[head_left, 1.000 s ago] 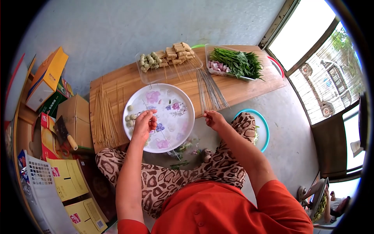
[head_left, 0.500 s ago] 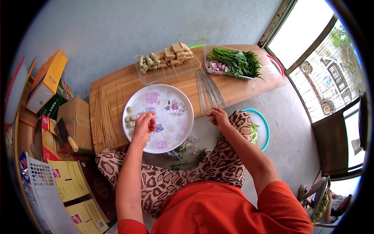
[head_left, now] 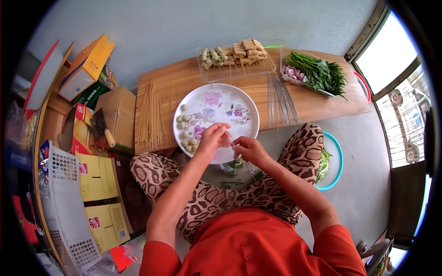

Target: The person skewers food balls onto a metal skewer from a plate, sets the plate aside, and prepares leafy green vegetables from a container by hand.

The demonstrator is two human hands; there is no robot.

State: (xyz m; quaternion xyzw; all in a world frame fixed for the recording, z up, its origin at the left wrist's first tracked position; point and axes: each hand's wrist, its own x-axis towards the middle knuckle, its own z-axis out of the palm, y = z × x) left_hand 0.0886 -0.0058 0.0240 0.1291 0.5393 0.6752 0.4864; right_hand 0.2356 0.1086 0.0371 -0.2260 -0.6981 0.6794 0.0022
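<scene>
A white round tray with printed flowers lies at the front edge of the wooden table. Several pale green balls rest along its left side. Over the tray's lower part is my left hand, its fingers closed on something I cannot make out. Just right of it, near the rim, my right hand is pinched close to the left fingertips; what it holds is too small to name. Bamboo skewers lie left of the tray, thin metal skewers to its right.
Behind the tray, a clear container holds skewered balls and tan rolls. Another container has green leafy stalks and pinkish pieces. A blue-rimmed basin stands on the floor at right; boxes and a knife are left.
The view has shifted, so the table sits further right. My right hand has moved left, away from the metal skewers, and now meets my left hand over the tray's lower edge.
</scene>
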